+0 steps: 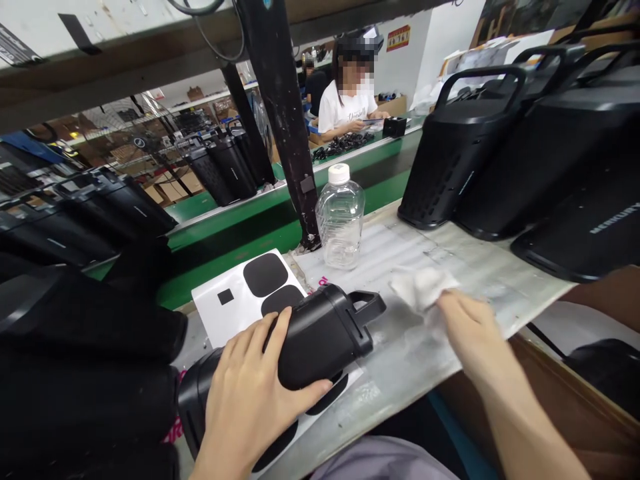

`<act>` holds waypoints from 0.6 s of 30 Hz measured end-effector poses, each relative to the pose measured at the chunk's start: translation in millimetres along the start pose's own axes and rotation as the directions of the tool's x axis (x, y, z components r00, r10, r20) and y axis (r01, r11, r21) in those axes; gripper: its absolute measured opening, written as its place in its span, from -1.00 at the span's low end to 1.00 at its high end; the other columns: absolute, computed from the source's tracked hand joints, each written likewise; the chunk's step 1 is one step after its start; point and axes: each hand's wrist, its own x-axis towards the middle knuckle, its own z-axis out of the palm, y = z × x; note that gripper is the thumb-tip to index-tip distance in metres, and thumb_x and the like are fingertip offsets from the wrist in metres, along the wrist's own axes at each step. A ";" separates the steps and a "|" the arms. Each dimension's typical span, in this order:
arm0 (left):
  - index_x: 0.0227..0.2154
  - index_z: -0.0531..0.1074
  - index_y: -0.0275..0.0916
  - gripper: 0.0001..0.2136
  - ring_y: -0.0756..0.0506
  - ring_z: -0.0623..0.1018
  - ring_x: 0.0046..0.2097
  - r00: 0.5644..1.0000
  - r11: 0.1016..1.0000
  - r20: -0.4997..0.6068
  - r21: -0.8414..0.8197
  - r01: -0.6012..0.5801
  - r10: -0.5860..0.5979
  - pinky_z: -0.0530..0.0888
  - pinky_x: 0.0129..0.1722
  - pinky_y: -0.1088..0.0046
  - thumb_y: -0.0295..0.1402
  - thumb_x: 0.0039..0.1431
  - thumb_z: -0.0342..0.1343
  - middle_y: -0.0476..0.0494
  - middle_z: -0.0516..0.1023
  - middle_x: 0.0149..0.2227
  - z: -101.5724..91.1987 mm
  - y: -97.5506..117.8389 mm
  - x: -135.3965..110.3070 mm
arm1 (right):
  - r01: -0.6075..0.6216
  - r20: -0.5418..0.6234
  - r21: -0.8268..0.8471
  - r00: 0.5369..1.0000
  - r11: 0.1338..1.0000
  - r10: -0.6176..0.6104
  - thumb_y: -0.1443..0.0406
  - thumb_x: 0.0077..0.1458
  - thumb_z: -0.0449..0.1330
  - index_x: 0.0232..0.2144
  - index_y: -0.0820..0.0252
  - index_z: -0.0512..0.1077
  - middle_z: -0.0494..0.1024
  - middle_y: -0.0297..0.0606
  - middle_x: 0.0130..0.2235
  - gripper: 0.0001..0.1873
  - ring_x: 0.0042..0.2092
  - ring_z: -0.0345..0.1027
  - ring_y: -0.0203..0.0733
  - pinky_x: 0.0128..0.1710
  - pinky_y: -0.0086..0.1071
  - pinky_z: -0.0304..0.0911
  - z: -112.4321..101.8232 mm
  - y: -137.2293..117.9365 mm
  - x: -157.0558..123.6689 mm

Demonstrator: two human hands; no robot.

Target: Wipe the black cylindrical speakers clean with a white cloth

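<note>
**Steadying a black speaker while reaching for a wipe**

Pressing down on the black, rounded plastic speaker housing (pixel 310 340), the left hand (pixel 250 393) is lying open and flat across its side, fingers spread and thumb hooking the lower edge; it is bracing the body rather than gripping it. The right hand (pixel 465 327) is resting on the counter (pixel 500 280) at about three o'clock from the housing, its fingertips touching the crumpled white wiping cloth (pixel 420 285); whether the fingers are pinching the cloth or merely lying on it, I cannot tell.

To do this well, I judge the left palm should be holding the housing against rolling, since it is lying on its curved side, while the cloth is being gathered into a firm pad before it meets the surface.

The housing is looking matte, dark and smooth, with a moulded carry handle (pixel 367 303) pointing toward two o'clock. It is lying partly over a white backing sheet carrying black oval stickers (pixel 250 287), at its ten o'clock. A clear plastic bottle with a white cap (pixel 340 217) is standing upright at twelve o'clock, and upright black speaker units (pixel 460 147) are lining the counter at two o'clock. Another person in a white shirt (pixel 347 107) is sitting well apart, beyond the green conveyor (pixel 235 233).
</note>
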 end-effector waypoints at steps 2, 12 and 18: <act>0.20 0.28 -0.28 -0.20 -0.32 0.54 -0.03 1.000 1.000 -0.028 0.009 -0.011 0.011 0.38 -0.01 0.17 -0.08 -0.09 0.37 -0.25 0.55 0.04 1.6 1.1 -2.9 | 0.052 0.166 0.115 0.984 0.992 -0.071 0.05 0.02 0.00 -0.48 0.15 0.48 0.56 -0.18 -0.34 -0.62 -0.22 0.43 -0.02 -0.18 -0.24 0.35 21.7 -15.0 -5.8; 0.22 0.26 -0.29 -0.24 -0.34 0.52 -0.02 0.998 1.000 -0.059 0.000 -0.024 0.024 0.34 0.02 0.13 -0.06 -0.01 0.32 -0.29 0.54 0.05 5.3 2.6 -7.2 | 0.233 0.500 0.158 0.819 0.960 -0.281 0.04 0.13 0.20 -0.03 0.06 0.44 0.50 -0.21 -0.05 -0.59 -0.06 0.38 -0.07 -0.07 -0.24 0.29 33.0 -24.9 -10.5; 0.22 0.26 -0.31 -0.25 -0.35 0.52 -0.03 0.998 1.000 -0.053 0.002 -0.030 0.030 0.35 0.01 0.13 -0.06 0.01 0.31 -0.30 0.54 0.04 5.2 3.0 -6.8 | 0.099 0.561 0.257 0.794 0.961 -0.232 0.15 0.11 0.18 -0.29 0.17 0.41 0.44 -0.33 -0.34 -0.79 -0.30 0.27 -0.24 -0.30 -0.38 0.17 36.6 -25.5 1.2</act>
